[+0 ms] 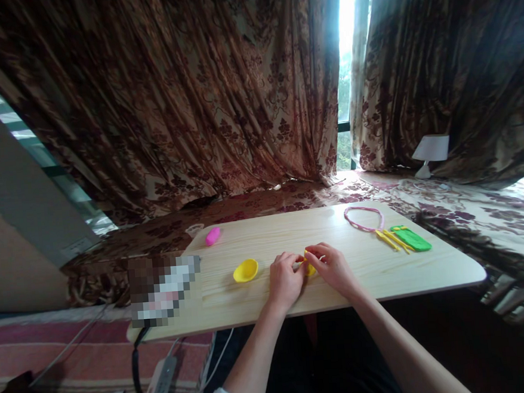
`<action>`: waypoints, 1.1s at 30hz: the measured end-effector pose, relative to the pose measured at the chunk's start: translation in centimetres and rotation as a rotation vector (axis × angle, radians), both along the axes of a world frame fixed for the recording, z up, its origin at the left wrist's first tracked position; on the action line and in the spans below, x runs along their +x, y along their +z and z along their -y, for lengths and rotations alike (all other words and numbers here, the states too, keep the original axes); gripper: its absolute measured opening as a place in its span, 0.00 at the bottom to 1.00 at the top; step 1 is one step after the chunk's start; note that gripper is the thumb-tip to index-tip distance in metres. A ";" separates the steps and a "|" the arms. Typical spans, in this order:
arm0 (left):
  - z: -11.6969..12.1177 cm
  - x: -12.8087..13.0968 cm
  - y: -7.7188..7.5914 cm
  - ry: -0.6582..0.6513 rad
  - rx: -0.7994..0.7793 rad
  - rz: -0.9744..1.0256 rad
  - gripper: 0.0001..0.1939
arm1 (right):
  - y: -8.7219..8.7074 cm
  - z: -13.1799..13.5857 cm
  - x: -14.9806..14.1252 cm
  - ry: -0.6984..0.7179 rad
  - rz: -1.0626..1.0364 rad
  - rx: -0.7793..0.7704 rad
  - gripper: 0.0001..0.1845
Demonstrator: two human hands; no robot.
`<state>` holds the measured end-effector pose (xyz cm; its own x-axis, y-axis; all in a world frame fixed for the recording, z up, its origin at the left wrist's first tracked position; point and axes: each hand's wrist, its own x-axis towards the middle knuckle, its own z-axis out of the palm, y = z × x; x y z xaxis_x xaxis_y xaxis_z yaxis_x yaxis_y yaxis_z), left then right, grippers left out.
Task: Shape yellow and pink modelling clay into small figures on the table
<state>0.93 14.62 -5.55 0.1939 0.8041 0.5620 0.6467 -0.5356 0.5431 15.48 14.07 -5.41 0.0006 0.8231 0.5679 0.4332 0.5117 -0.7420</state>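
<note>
My left hand [289, 276] and my right hand [334, 267] meet over the middle of a pale wooden table [251, 243]. Between their closed fingertips is a small piece of yellow modelling clay [311, 269], partly covered by the fingers. Left of my hands rests a shallow yellow clay bowl [245, 270]. A pink clay lump [213, 236] lies near the far left corner. On the right, a green clay slab [411, 238] has thin yellow clay strips [393, 240] at its left side. A twisted pink clay ring [364, 218] lies just behind them.
A blurred-out object [167, 290] occupies the table's left end, with a black cable running down from it. Below sits a power strip [162, 374] on a striped cloth. Patterned curtains [236, 90] hang behind, and a white lamp [431, 148] stands at the back right.
</note>
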 end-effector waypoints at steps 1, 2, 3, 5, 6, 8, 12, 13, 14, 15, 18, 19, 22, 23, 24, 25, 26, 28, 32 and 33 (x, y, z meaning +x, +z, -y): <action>0.0 0.0 0.0 -0.004 0.000 -0.004 0.07 | 0.0 0.0 0.0 0.003 -0.005 0.001 0.10; 0.0 0.0 0.0 -0.007 0.000 -0.007 0.07 | 0.1 0.0 -0.1 0.006 -0.008 0.002 0.10; 0.0 0.0 -0.1 -0.010 -0.002 -0.010 0.06 | 0.1 -0.1 -0.1 0.009 -0.011 0.004 0.09; -0.1 0.0 -0.2 -0.015 -0.006 -0.016 0.06 | 0.1 -0.1 -0.1 0.010 -0.015 0.007 0.09; -0.1 0.1 -0.2 -0.017 -0.008 -0.018 0.05 | 0.1 -0.1 -0.1 0.010 -0.017 0.008 0.09; -0.1 0.0 -0.3 -0.021 -0.010 -0.022 0.05 | 0.2 -0.1 0.0 0.014 -0.021 0.004 0.09; -0.1 0.0 -0.3 -0.022 -0.012 -0.023 0.05 | 0.5 0.0 0.1 0.048 -0.035 -0.024 0.13; -0.1 0.0 -0.3 -0.021 -0.012 -0.022 0.05 | 0.5 0.0 0.2 0.055 -0.041 -0.032 0.14; -0.1 -0.1 -0.2 -0.020 -0.013 -0.021 0.05 | 0.6 0.0 0.2 0.059 -0.049 -0.039 0.16; -0.1 -0.1 -0.2 -0.020 -0.013 -0.020 0.05 | 0.6 0.0 0.2 0.063 -0.058 -0.043 0.16; -0.1 -0.1 -0.1 -0.022 -0.016 -0.023 0.05 | 0.5 0.0 0.2 0.080 -0.080 -0.050 0.14; -0.1 -0.1 -0.1 -0.023 -0.017 -0.024 0.05 | 0.4 -0.1 0.1 0.086 -0.083 -0.050 0.13; -0.1 -0.1 -0.1 -0.023 -0.017 -0.026 0.05 | 0.2 -0.5 -0.2 0.083 -0.088 -0.049 0.12; -0.1 -0.1 -0.1 -0.022 -0.017 -0.026 0.05 | 0.1 -0.6 -0.2 0.079 -0.090 -0.049 0.12; -0.2 -0.1 -0.1 -0.022 -0.018 -0.026 0.05 | 0.1 -0.7 -0.3 0.075 -0.092 -0.049 0.12; -0.2 -0.1 -0.2 -0.022 -0.019 -0.026 0.05 | 0.2 -0.8 -0.3 0.071 -0.093 -0.051 0.12; -0.2 -0.1 -0.2 -0.022 -0.019 -0.025 0.06 | 0.3 -0.8 -0.2 0.069 -0.096 -0.052 0.13; -0.3 -0.2 -0.3 -0.025 -0.020 -0.023 0.07 | 0.5 -0.7 -0.1 0.069 -0.102 -0.054 0.15; -0.3 -0.3 -0.3 -0.039 -0.024 -0.032 0.08 | 0.5 -0.3 0.1 0.108 -0.105 -0.064 0.13; -0.3 -0.3 -0.3 -0.042 -0.025 -0.036 0.08 | 0.4 -0.3 0.1 0.120 -0.104 -0.065 0.12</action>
